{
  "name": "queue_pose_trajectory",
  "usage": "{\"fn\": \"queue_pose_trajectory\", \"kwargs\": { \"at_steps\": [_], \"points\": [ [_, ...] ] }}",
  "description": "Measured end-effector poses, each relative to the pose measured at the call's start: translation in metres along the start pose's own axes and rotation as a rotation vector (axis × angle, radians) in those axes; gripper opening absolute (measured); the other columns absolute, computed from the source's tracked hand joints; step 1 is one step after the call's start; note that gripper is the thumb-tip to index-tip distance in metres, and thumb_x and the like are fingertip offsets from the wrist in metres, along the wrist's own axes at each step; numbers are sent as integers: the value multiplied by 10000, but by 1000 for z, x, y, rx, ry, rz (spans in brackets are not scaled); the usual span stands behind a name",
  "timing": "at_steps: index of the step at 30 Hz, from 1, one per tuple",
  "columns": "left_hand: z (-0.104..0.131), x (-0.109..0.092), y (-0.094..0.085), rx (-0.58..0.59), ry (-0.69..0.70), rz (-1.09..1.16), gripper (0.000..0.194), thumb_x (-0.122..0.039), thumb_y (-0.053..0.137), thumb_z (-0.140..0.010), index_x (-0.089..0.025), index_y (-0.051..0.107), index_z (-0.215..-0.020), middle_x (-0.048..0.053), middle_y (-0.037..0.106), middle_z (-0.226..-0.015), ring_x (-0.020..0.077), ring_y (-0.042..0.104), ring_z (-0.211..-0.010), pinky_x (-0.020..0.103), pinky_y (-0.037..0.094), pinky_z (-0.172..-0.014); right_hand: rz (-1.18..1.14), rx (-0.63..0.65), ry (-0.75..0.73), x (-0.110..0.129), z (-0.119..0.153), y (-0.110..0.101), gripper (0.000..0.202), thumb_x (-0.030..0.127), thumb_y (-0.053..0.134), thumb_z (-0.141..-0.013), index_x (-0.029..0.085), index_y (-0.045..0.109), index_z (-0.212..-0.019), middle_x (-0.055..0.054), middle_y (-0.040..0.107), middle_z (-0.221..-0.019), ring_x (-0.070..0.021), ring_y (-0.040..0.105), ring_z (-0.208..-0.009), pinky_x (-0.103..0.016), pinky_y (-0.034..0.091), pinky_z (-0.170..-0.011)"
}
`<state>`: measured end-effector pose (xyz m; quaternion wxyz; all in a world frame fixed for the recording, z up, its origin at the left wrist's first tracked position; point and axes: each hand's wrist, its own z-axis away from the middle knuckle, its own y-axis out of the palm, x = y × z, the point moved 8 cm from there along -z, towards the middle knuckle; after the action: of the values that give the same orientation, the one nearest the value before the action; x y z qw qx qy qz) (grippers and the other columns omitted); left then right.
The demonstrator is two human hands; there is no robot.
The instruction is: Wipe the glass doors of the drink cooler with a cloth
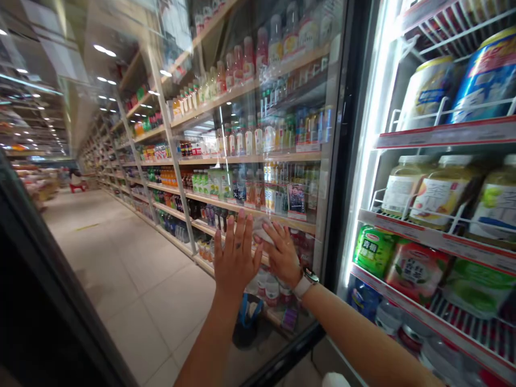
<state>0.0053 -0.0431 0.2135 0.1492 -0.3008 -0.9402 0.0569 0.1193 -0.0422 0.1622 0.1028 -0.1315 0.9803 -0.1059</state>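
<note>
A tiled aisle and long shelves (pixel 245 158) of bottled drinks show through a glass door (pixel 282 357) edged in black. Low on that pane, nearer its right edge than its left, is a crumpled white cloth (pixel 263 230). The right hand (pixel 284 255) grasps it, fingers spread over it against the glass; the left hand (pixel 237 252) is just beside, open and holding nothing, palm to the pane. Right of the door, a lit cooler (pixel 443 134) carries large cans (pixel 429 91) on its upper shelf, white toward the left end, blue toward the right. White-capped bottles (pixel 443 185) of yellowish drink line the next shelf's front edge. Below, a green pack (pixel 371 251) fills the left corner, beside a red pack (pixel 417 271).
</note>
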Motion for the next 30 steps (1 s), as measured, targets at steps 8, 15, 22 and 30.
{"fn": "queue_pose_trajectory", "kwargs": {
  "at_steps": [8, 15, 22, 30],
  "points": [
    [-2, -2, -2, 0, 9, 8, 678, -401, 493, -946, -141, 256, -1526, 112, 329, -1546, 213, 124, -1495, 398, 1, -1235, -47, -118, 251, -8, -36, -9, 626, 120, 326, -951, 312, 227, -1539, -32, 266, -1606, -222, 158, -1501, -555, 216, -1211],
    [-1, 0, -1, 5, -2, 15, 670, -350, 503, -945, -159, 242, -1532, 104, 341, -1543, 208, 162, -1489, 391, 7, -1238, -23, -72, 269, 54, 91, 27, 733, -10, 370, -859, 328, 314, -1507, -22, 345, -1571, -219, 256, -1472, -509, 330, -1181],
    [-1, 0, -1, -22, 2, -27, 622, -203, 488, -948, -158, 258, -1524, 103, 358, -1530, 180, 133, -1489, 374, 12, -1237, -41, -97, 256, 21, 13, 4, 692, 44, 362, -915, 366, 260, -1519, -13, 292, -1596, -237, 184, -1496, -573, 253, -1190],
    [-1, 0, -1, -20, -9, -15, 631, -192, 492, -950, -187, 243, -1529, 104, 364, -1523, 193, 173, -1478, 385, 37, -1240, -55, -194, 386, -13, -56, -16, 643, 109, 264, -953, 334, 171, -1548, -39, 244, -1611, -227, 144, -1505, -587, 235, -1189]
  ]
}}
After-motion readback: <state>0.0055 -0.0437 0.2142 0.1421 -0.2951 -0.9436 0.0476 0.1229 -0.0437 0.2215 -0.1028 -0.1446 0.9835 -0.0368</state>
